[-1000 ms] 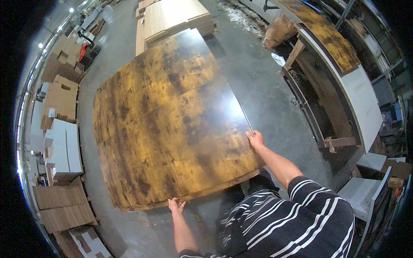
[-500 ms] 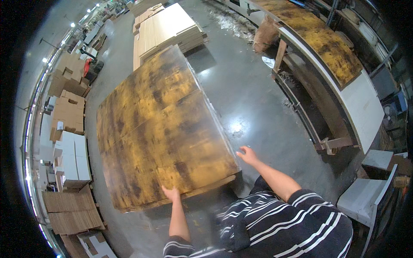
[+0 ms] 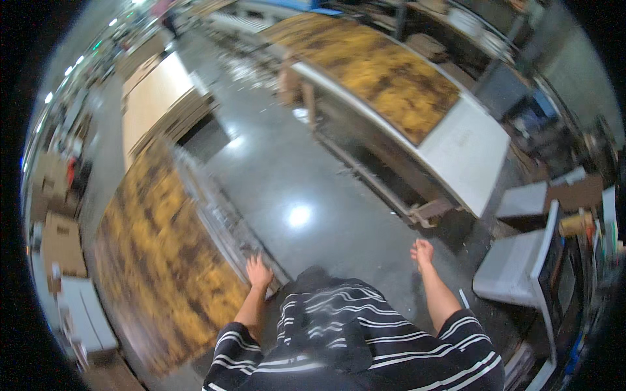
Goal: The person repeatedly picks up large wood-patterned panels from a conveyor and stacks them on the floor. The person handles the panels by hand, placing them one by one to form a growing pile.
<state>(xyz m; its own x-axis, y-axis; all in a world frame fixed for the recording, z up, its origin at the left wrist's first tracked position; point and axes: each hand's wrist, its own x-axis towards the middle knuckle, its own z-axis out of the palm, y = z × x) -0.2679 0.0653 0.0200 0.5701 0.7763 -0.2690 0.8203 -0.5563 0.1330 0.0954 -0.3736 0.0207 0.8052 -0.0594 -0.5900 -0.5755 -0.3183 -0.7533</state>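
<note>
The person stands over a large mottled brown-yellow board (image 3: 156, 260) that lies low at the left side, blurred. The left hand (image 3: 259, 272) rests spread on its near edge, pinching nothing; the right hand (image 3: 422, 251) hangs free and spread above the grey floor (image 3: 306, 189). It looks like the setting-down step, and the next move probably needs a controlled release. Brown cardboard boxes (image 3: 62, 244) stand at the far left, labels unreadable; a similar board lies on the long table (image 3: 456, 156).
</note>
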